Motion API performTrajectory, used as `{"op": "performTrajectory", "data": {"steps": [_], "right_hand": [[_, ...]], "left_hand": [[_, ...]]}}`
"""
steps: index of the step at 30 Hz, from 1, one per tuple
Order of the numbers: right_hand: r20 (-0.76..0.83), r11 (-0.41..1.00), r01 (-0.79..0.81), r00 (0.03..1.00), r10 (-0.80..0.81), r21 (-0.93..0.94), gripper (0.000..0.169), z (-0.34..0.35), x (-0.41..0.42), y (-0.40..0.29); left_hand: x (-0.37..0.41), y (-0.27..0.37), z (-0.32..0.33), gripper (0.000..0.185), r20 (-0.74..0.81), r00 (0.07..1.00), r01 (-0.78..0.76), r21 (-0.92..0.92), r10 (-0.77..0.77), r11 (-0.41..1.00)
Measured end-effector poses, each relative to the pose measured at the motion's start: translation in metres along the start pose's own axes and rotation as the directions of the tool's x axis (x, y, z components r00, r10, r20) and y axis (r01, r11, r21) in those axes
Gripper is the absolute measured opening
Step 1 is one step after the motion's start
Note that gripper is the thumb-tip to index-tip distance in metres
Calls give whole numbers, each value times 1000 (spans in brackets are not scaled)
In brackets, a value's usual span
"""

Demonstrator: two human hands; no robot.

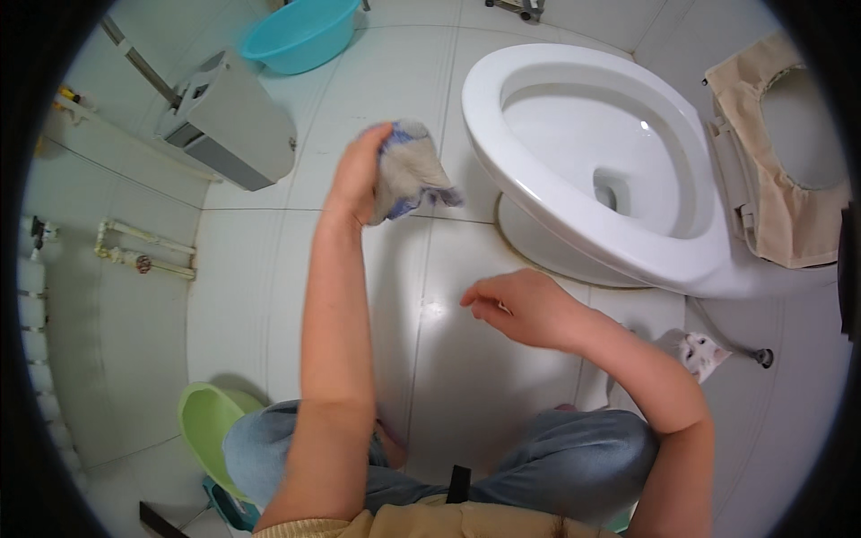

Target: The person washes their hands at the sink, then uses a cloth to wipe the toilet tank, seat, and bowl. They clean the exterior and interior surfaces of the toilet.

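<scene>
My left hand grips a crumpled cleaning cloth, greyish beige with blue-purple patches, raised over the white floor tiles. My right hand hangs with nothing in it, fingers loosely bent and a small gap by the thumb. It is in front of the base of a white ceramic toilet. The toilet's bowl is uncovered, with its seat raised at the back. A beige fabric cover is fitted on the raised seat. Brownish grime lines the joint where the toilet base meets the floor.
A blue basin and a grey bin stand at the far left. Pipes with a valve run along the left wall. A green basin sits beside my left knee. A white cat is partly hidden behind my right forearm.
</scene>
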State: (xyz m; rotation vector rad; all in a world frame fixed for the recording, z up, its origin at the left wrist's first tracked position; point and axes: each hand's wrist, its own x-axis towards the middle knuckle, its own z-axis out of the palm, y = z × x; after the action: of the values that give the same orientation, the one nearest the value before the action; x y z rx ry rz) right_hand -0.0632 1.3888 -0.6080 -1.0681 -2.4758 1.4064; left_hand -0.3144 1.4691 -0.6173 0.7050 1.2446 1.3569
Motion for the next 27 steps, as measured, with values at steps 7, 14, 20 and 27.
{"op": "performTrajectory", "data": {"steps": [7,14,20,27], "right_hand": [[-215,974,155,969,-118,163,41,-2,23,-20],[-546,866,490,702,-458,-97,65,-29,87,-55],[-54,934,59,998,-43,353,46,-54,98,-36],[-348,941,315,875,-338,-121,27,-31,57,-74]], "left_hand": [[-6,85,-44,42,160,965,194,110,-210,975],[-32,90,-66,41,371,876,257,187,-310,948],[-45,94,-56,36,509,799,15,515,-320,857],[-31,81,-57,31,150,979,-75,897,-139,436]]}}
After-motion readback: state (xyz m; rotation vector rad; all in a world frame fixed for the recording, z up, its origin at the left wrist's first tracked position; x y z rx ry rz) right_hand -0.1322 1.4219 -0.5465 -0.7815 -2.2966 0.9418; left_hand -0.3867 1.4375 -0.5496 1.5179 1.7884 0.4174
